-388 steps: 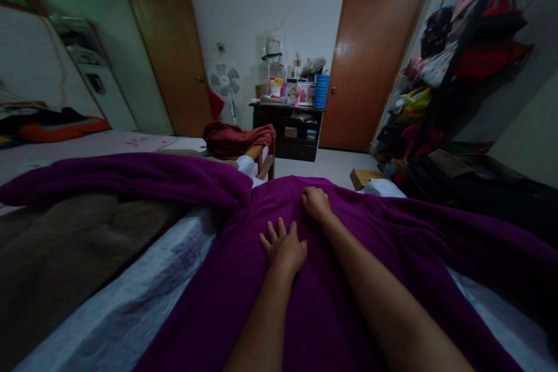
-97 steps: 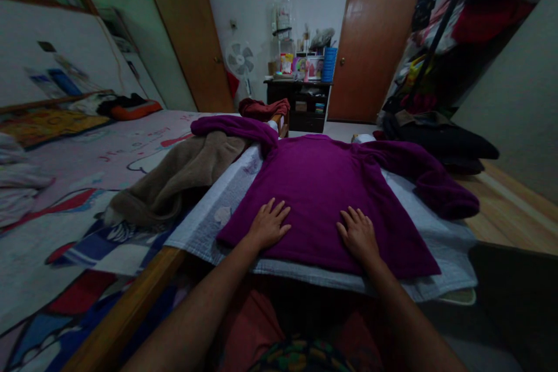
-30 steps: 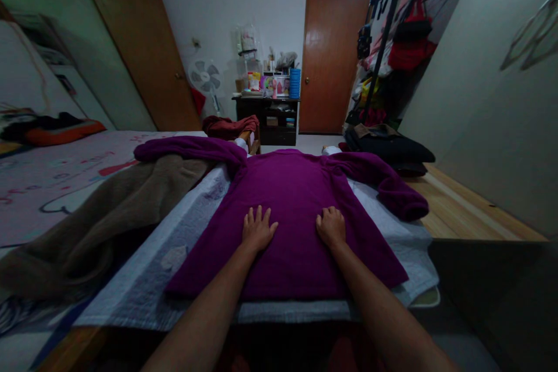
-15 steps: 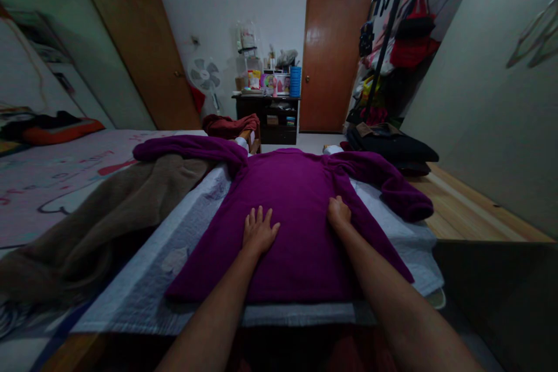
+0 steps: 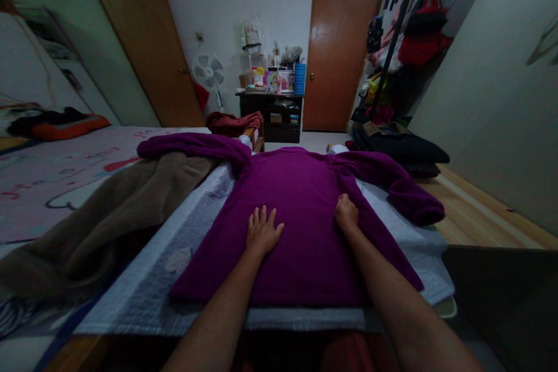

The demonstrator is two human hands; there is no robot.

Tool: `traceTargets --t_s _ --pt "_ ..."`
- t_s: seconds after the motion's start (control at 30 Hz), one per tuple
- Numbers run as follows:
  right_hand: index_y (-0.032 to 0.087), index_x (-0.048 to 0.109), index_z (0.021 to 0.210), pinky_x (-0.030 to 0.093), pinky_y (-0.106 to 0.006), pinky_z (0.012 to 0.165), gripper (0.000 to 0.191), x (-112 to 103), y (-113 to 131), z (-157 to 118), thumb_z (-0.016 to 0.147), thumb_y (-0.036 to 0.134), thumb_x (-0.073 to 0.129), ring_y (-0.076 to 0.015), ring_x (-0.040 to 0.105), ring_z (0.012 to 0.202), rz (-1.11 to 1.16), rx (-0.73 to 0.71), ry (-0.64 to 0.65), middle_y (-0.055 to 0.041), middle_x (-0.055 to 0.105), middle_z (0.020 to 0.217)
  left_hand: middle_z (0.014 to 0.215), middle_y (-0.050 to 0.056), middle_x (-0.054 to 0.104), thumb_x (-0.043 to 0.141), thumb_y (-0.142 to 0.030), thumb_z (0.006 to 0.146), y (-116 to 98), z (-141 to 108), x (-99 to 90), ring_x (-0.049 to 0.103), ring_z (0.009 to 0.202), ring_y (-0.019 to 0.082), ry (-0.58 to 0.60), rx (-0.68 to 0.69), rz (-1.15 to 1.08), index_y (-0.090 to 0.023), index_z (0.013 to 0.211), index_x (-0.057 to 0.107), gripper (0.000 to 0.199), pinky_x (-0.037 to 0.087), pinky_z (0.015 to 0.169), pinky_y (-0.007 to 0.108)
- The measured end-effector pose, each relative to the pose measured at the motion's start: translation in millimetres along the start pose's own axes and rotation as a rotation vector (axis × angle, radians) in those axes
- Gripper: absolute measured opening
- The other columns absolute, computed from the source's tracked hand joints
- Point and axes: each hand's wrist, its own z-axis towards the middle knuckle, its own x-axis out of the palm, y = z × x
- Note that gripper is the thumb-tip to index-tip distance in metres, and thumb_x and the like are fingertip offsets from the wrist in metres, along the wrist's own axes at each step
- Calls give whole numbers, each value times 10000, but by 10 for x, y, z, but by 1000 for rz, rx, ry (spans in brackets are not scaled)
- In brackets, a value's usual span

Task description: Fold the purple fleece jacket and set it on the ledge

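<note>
A purple shirt (image 5: 309, 261) lies spread on a pale sheet (image 5: 143, 296), collar at twelve o'clock, hem at six, sleeves toward ten and two. From its middle, the left hand (image 5: 264, 233) rests at nine, palm down on the shirt, fingers fanned and loose. The right hand (image 5: 347, 213) sits on it near three, fingers curled into a fist; whether it pinches fabric, I cannot tell. A brown blanket (image 5: 131, 203) lies farther out at nine; dark clothes (image 5: 401, 145) are piled at two.

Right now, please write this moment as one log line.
left hand: open on purple garment; right hand: curled at garment, grip unclear; garment: spread over pale cloth
</note>
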Motion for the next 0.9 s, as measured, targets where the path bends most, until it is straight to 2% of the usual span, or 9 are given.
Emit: traceTargets --t_s 0.1,0.33,0.53,0.67,0.9 --pt "141 547 1104 416 -296 738 377 -23 -49 9 961 231 210 -213 628 869 108 -8 17 -129 666 955 1541 123 319 332 -587 920 0 3 6 226 1425 353 -8 4 -10 -235 1460 372 646 193 1132 492" --pt "194 554 824 427 -248 673 291 -81 -113 -139 884 258 276 -168 609 779 343 -167 91 -57 664 840 1533 126 333 346 -578 920 -15 -7 -24 232 1423 349 -10 -5 -9 -233 1455 384 638 201 1132 486" --pt "213 516 650 387 -242 612 313 -369 -261 -226 870 344 335 -147 565 652 429 -264 127 -15 616 677 1535 119 334 338 -577 926 -11 -15 -29 235 1423 340 -14 4 -3 -232 1452 388 631 192 1133 483" --pt "218 493 610 329 -248 558 347 -604 -426 -317 867 421 375 -139 510 569 392 -293 110 5 561 588 1529 117 345 345 -578 923 -8 -4 -6 239 1420 344 -24 3 -9 -235 1451 392 631 201 1129 489" --pt "209 539 754 317 -260 607 201 -892 -696 -481 873 337 438 -160 540 655 151 -199 -80 -24 610 702 1526 134 345 346 -566 927 -1 1 8 243 1419 350 -15 9 -22 -217 1454 388 633 198 1129 499"
